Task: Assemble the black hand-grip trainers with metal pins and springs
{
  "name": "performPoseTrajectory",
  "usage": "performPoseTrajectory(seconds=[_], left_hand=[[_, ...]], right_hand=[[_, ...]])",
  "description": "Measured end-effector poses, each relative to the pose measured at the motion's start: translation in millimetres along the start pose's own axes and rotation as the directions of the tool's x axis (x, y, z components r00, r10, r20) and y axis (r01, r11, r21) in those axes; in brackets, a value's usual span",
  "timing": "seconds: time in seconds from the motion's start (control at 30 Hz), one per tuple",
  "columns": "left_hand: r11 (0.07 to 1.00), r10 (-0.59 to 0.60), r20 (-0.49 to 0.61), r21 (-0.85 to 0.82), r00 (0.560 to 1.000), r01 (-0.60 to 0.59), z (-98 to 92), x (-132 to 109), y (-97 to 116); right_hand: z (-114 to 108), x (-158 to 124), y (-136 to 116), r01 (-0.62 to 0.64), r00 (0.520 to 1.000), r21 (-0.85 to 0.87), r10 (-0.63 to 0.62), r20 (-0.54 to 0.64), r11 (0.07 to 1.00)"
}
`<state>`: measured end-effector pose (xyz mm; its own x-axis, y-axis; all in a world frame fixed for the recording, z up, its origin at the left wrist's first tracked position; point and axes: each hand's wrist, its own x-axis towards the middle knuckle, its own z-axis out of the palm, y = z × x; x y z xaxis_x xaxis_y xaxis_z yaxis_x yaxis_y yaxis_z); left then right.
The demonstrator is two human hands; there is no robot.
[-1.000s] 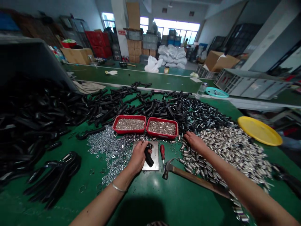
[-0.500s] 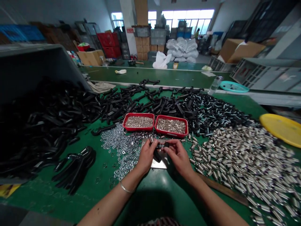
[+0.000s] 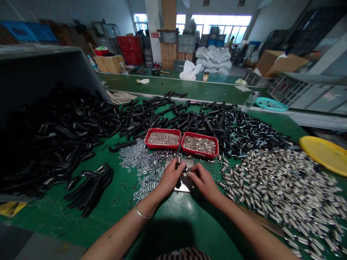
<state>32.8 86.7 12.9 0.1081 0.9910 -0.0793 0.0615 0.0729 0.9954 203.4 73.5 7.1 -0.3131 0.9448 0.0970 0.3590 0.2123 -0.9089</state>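
Both hands meet over a small metal plate (image 3: 183,186) on the green table. My left hand (image 3: 171,176) is closed around a black plastic handle (image 3: 178,183), mostly hidden by the fingers. A metal spring (image 3: 179,159) sticks up above that hand. My right hand (image 3: 203,179) pinches at the handle's right side, where a small shiny piece shows between the fingertips, too small to name. Just beyond the hands stand two red trays, the left tray (image 3: 162,147) and the right tray (image 3: 200,154), both filled with small metal parts.
Loose nuts (image 3: 143,169) spread to the left and a heap of springs (image 3: 282,187) to the right. Black handles (image 3: 81,122) pile up at left, near a grey bin (image 3: 89,72). Black-headed bolts (image 3: 246,130) lie behind the springs. A yellow lid (image 3: 322,153) sits far right.
The black-headed bolt seen in my right fingers no longer shows clearly. My right fingertips have drawn closer to my left hand, and the handle is turned. The whole view has shifted slightly.
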Motion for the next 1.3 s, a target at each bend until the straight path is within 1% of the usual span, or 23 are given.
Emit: performPoseTrajectory(seconds=[0.07,0.13,0.2,0.23,0.3,0.33,0.37,0.43,0.47,0.5,0.53,0.6,0.67,0.7,0.77,0.83,0.87,1.0,1.13,1.17,1.23,1.27,1.3], left_hand=[[0.99,0.081,-0.02,0.114,0.997,-0.078,-2.0,1,-1],[0.963,0.166,-0.021,0.216,0.986,-0.158,-5.4,1,-2],[0.913,0.284,0.037,0.296,0.958,-0.282,-9.7,1,-3],[0.877,0.344,0.098,0.321,0.934,-0.357,-11.9,0,-3],[0.816,0.408,0.234,0.34,0.883,-0.467,-15.8,0,-5],[0.808,0.4,0.268,0.348,0.877,-0.475,-17.2,1,-6],[0.819,0.372,0.263,0.358,0.89,-0.448,-18.2,1,-8],[0.885,0.275,0.176,0.338,0.945,-0.321,-18.6,2,-11],[0.921,0.22,0.123,0.3,0.968,-0.248,-18.3,2,-12],[0.948,0.175,0.083,0.255,0.981,-0.19,-17.9,3,-13],[0.962,0.153,0.06,0.219,0.986,-0.163,-17.5,2,-12],[0.953,0.2,0.057,0.218,0.978,-0.208,-17.4,1,-9],[0.908,0.297,0.116,0.274,0.948,-0.318,-18.1,0,-5],[0.887,0.322,0.156,0.296,0.934,-0.356,-18.4,-1,-4],[0.88,0.312,0.178,0.315,0.933,-0.354,-17.6,-3,-5],[0.908,0.26,0.113,0.31,0.959,-0.283,-14.5,-5,-8],[0.92,0.237,0.077,0.303,0.969,-0.249,-12.3,-6,-11],[0.924,0.231,0.082,0.295,0.969,-0.245,-4.0,-9,-15],[0.934,0.224,0.062,0.271,0.973,-0.232,-1.0,-11,-12],[0.922,0.257,0.055,0.284,0.965,-0.261,-0.8,-10,-11],[0.874,0.344,0.088,0.334,0.935,-0.353,-0.4,-9,-11],[0.853,0.368,0.111,0.354,0.923,-0.383,0.1,-9,-11],[0.849,0.364,0.121,0.365,0.923,-0.383,0.6,-8,-13]], right_hand=[[7,2,-2,-0.177,0.984,0.18,0.169,0.063,0.968],[12,1,-3,-0.234,0.971,0.278,0.213,0.106,0.932],[15,-2,-3,-0.299,0.952,0.395,0.241,0.191,0.869],[15,-4,-2,-0.372,0.922,0.462,0.261,0.287,0.805],[13,-6,-1,-0.532,0.828,0.509,0.292,0.478,0.677],[12,-6,-1,-0.57,0.798,0.478,0.312,0.515,0.668],[10,-6,-1,-0.556,0.804,0.419,0.336,0.491,0.718],[6,-5,-1,-0.382,0.907,0.214,0.32,0.275,0.899],[5,-5,-1,-0.265,0.956,0.087,0.25,0.15,0.96],[4,-5,-1,-0.172,0.983,-0.008,0.172,0.066,0.985],[4,-5,0,-0.118,0.992,-0.05,0.12,0.034,0.992],[6,-6,1,-0.127,0.985,0.011,0.125,0.117,0.992],[8,-6,2,-0.214,0.944,0.12,0.173,0.28,0.97],[8,-6,2,-0.225,0.935,0.124,0.179,0.306,0.966],[5,-5,0,-0.153,0.967,0.026,0.144,0.212,0.988],[2,-5,-3,-0.049,0.997,-0.131,0.056,0.046,0.99],[0,-5,-5,-0.032,0.999,-0.161,0.035,0.017,0.986],[0,-11,-13,-0.151,0.973,0.02,0.145,0.182,0.988],[3,-16,-15,-0.158,0.981,0.075,0.148,0.123,0.985],[4,-16,-13,-0.225,0.963,0.155,0.195,0.187,0.962],[5,-16,-9,-0.406,0.88,0.312,0.275,0.386,0.859],[6,-16,-6,-0.452,0.854,0.342,0.287,0.435,0.824],[6,-15,-4,-0.441,0.863,0.338,0.29,0.415,0.831]])
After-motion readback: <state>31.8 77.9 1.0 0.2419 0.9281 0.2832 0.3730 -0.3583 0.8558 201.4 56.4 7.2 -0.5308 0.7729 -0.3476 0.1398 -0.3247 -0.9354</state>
